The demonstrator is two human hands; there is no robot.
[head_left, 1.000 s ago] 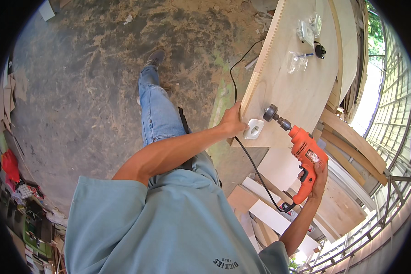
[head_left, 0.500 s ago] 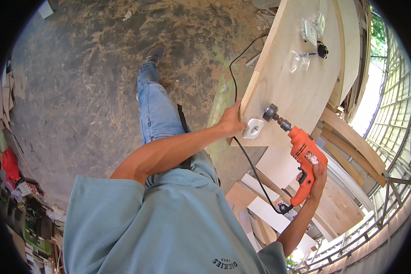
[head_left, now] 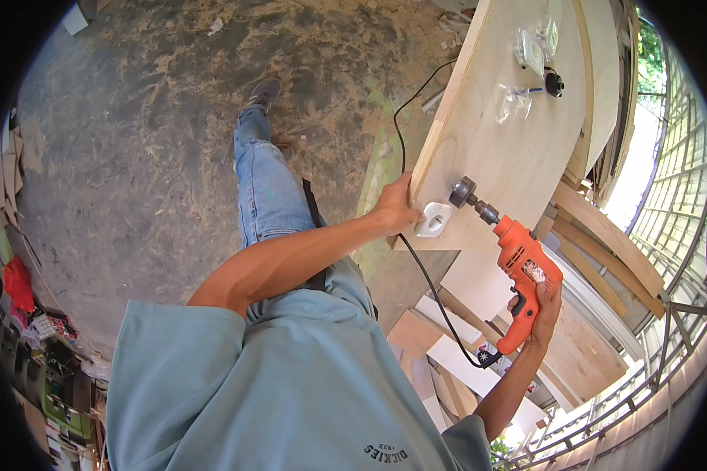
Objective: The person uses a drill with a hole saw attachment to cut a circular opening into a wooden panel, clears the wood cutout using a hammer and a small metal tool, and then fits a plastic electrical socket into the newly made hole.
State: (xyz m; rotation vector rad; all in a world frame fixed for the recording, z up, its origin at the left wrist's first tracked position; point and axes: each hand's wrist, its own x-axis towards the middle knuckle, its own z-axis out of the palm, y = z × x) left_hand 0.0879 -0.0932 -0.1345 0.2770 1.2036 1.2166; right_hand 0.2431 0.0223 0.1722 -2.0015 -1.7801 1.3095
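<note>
Orange drill (head_left: 528, 255), axis diagonal, pointing upper-left

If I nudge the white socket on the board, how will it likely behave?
The white socket looks like glossy plastic, so it's probably stiff and fairly light. Its flat, squarish outline suggests it would slide rather than roll on the wooden board. It sits near the board's corner, beside the left hand, so a hard push might send it over.

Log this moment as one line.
right hand: grips orange corded drill with dark cylindrical hole saw | left hand: at edge of pale wooden board | white socket plate: on board
</note>
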